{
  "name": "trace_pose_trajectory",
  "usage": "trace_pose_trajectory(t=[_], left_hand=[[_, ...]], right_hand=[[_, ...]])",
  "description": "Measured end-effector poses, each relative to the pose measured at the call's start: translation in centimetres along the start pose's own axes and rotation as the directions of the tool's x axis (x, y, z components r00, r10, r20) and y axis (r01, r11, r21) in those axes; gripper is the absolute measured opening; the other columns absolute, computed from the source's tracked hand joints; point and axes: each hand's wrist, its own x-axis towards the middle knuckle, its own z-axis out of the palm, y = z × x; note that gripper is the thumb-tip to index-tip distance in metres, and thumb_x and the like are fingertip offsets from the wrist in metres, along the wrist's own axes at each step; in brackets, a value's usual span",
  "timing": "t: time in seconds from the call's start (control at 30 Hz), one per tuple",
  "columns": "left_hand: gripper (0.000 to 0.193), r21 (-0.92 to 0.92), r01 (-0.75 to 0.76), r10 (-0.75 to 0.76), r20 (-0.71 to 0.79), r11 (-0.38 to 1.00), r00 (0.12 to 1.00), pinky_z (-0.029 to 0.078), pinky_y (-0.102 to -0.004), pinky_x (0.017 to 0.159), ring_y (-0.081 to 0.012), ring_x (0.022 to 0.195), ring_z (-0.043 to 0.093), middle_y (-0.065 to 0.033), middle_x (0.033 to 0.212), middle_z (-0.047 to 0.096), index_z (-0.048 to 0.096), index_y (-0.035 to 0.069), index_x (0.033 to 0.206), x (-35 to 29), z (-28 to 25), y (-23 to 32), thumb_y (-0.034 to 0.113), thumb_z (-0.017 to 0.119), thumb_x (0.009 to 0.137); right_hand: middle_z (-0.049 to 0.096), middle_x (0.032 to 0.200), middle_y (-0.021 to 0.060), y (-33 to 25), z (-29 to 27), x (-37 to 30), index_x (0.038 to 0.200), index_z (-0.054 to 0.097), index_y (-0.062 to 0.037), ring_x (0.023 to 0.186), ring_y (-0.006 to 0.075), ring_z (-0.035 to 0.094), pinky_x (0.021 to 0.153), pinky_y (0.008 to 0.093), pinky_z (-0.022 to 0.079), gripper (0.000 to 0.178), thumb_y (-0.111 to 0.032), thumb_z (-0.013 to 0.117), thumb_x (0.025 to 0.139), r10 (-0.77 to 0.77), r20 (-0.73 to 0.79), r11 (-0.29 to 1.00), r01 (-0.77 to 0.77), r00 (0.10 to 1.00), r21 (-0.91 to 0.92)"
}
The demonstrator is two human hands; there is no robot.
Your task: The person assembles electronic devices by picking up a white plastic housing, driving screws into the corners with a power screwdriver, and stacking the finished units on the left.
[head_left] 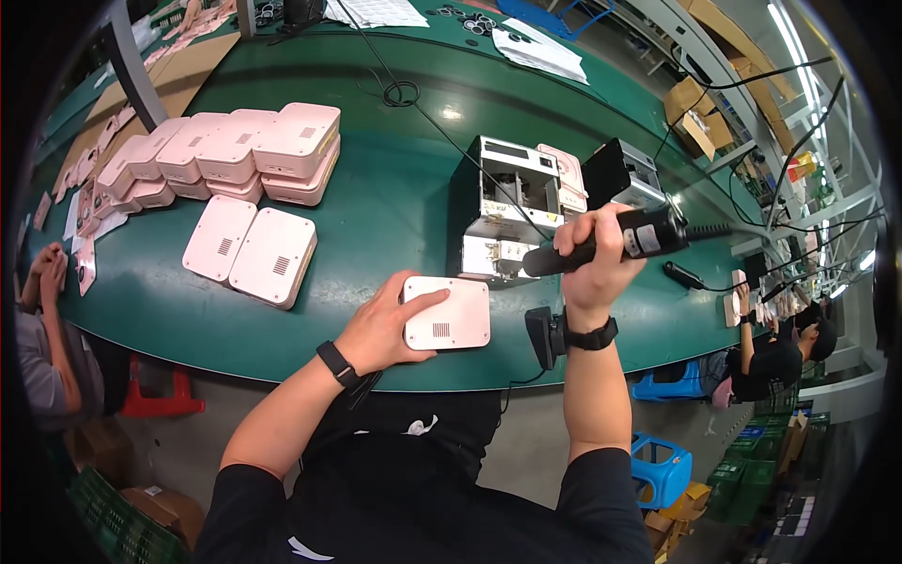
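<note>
Near the table's front edge, my left hand grips a pale pink square device housing, its vented face up with small holes at the corners. The thumb and fingers wrap its left side. Raised to the right, my right hand is closed around a black electric screwdriver, tilted with its cord trailing right. Its tip points left, over the lower front of a metal screw feeder; whether they touch I cannot tell. Two more pink housings lie side by side to the left.
Stacked pink housings stand at the back left. A second feeder-like machine is behind my right hand, and a black tool lies right of it. A cable loops across the green table. People sit at both ends; a blue stool stands on the floor.
</note>
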Motion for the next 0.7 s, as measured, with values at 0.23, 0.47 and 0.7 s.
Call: trace_pose_trajectory(t=[0.23, 0.47, 0.7], left_hand=[[0.080, -0.005, -0.006, 0.006, -0.026, 1.000, 1.000, 0.051, -0.0421, 0.096, -0.0374, 0.116, 0.055, -0.0163, 0.134, 0.044, 0.058, 0.022, 0.135, -0.1, 0.2, -0.3, 0.023, 0.088, 0.060], [0.082, -0.009, 0.016, -0.017, -0.026, 1.000, 1.000, 0.051, -0.0416, 0.096, -0.0362, 0.116, 0.056, -0.0157, 0.133, 0.045, 0.059, 0.022, 0.135, 0.0, 0.1, -0.6, 0.020, 0.089, 0.059], [0.083, -0.005, -0.042, 0.041, -0.040, 0.999, 0.998, 0.051, -0.0423, 0.095, -0.0356, 0.115, 0.056, -0.0150, 0.131, 0.045, 0.058, 0.023, 0.135, -0.1, 0.2, -0.6, 0.020, 0.089, 0.058]], right_hand=[[0.049, 0.065, 0.0063, -1.4, 0.3, -3.3, 0.095, 0.045, -0.0060, 0.050, 0.0170, 0.048, 0.050, 0.0346, 0.043, 0.016, -0.020, 0.054, 0.095, 0.217, 0.087, 0.974, -0.221, 0.972, 0.042], [0.049, 0.065, 0.0060, -3.0, 2.4, -7.4, 0.101, 0.043, -0.0077, 0.050, 0.0168, 0.048, 0.051, 0.0345, 0.044, 0.030, -0.027, 0.063, 0.090, 0.186, 0.290, 0.962, -0.234, 0.939, 0.143], [0.048, 0.065, 0.0061, -1.5, 2.1, -9.2, 0.101, 0.042, -0.0077, 0.051, 0.0172, 0.048, 0.053, 0.0353, 0.044, 0.034, -0.029, 0.066, 0.090, 0.222, 0.292, 0.958, -0.264, 0.930, 0.113]])
